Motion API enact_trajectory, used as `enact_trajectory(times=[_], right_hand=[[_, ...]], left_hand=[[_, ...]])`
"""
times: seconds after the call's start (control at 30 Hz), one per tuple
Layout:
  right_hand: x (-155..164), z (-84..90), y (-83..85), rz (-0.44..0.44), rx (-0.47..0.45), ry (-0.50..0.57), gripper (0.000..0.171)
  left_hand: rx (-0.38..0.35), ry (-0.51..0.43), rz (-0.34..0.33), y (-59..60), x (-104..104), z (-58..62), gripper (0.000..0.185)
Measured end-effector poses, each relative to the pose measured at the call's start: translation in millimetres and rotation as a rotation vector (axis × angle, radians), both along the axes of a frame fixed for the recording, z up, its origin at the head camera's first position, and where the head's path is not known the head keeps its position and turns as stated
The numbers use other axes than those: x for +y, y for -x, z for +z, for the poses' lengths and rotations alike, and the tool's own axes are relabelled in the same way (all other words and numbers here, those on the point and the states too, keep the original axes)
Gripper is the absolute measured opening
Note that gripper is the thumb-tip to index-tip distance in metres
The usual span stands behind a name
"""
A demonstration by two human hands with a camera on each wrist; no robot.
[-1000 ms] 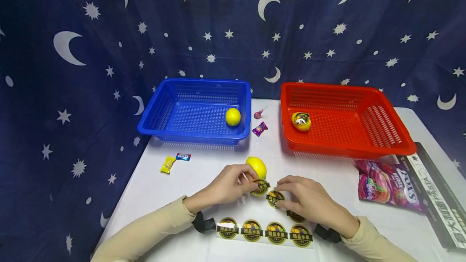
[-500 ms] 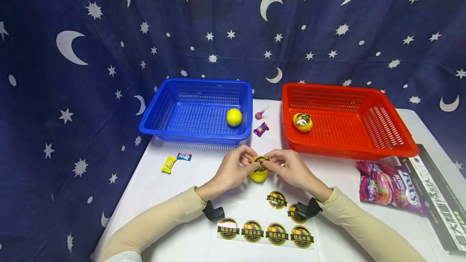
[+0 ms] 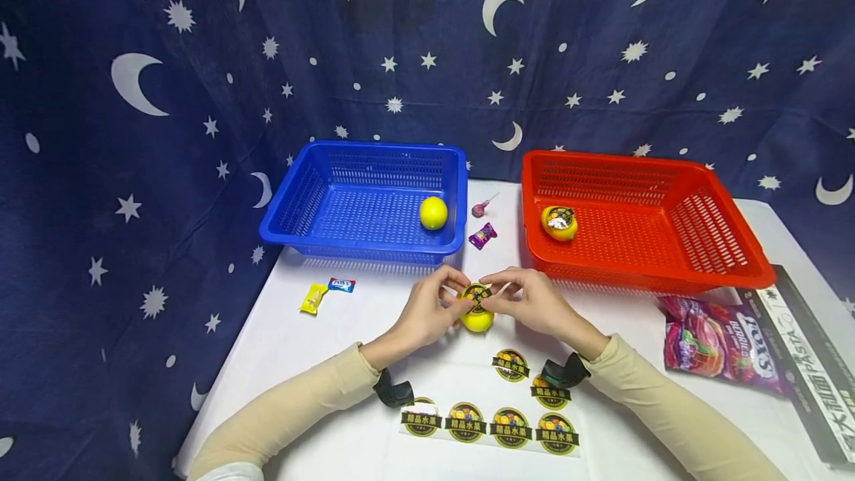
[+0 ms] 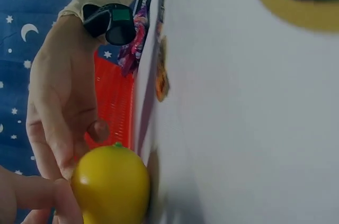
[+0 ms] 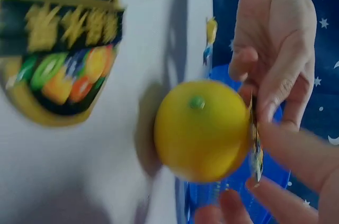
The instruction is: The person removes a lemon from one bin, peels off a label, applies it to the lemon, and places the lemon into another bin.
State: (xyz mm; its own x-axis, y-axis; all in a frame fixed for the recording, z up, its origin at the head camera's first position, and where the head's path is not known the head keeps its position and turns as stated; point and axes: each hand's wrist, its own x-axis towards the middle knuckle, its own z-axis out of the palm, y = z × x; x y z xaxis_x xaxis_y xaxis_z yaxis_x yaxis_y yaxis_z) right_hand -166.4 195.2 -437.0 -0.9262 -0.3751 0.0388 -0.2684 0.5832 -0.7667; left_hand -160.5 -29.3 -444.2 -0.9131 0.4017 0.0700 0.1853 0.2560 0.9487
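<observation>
A yellow lemon (image 3: 477,323) with a small green tip (image 5: 196,102) rests on the white table in front of me. Against its upper side lies a round black-and-gold fruit sticker (image 3: 476,294). My left hand (image 3: 427,308) pinches the sticker's left edge between thumb and fingers. On the opposite side, my right hand (image 3: 531,303) pinches the right edge, thumb tip on the label. Edge-on in the right wrist view, the sticker (image 5: 257,155) stands right at the lemon's skin. Below the hands lies a clear sheet with several more stickers (image 3: 510,427).
A blue basket (image 3: 364,249) holding one lemon (image 3: 433,213) stands back left. In the red basket (image 3: 641,277), back right, sits a lemon (image 3: 559,223) bearing a sticker. Wrapped candies (image 3: 313,299), a lollipop (image 3: 479,209), a purple candy bag (image 3: 721,347) and a long pasta box (image 3: 801,362) lie around.
The left hand has carried the sticker up to the lemon, and the right hand has left the sheet to take its other edge. Over the last half second the hands have barely shifted.
</observation>
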Motion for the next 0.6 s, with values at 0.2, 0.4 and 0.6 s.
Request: enact_trajectory(times=[0.2,0.4,0.6], right_hand=[[1.8,-6.3,-1.7,0.097,0.036,-0.052,0.061],[-0.8,-11.0,-2.0,0.056,-0.015,-0.015,0.058],[0.8,-13.4,-2.1,0.041,-0.036,-0.002,0.057]], left_hand=[[0.015,0.078,0.025,0.4,-1.1,-3.6,0.021],[0.129,0.146,0.029,0.8,-1.5,-6.0,0.017],[0.237,0.204,0.043,0.6,-0.8,-8.7,0.02]])
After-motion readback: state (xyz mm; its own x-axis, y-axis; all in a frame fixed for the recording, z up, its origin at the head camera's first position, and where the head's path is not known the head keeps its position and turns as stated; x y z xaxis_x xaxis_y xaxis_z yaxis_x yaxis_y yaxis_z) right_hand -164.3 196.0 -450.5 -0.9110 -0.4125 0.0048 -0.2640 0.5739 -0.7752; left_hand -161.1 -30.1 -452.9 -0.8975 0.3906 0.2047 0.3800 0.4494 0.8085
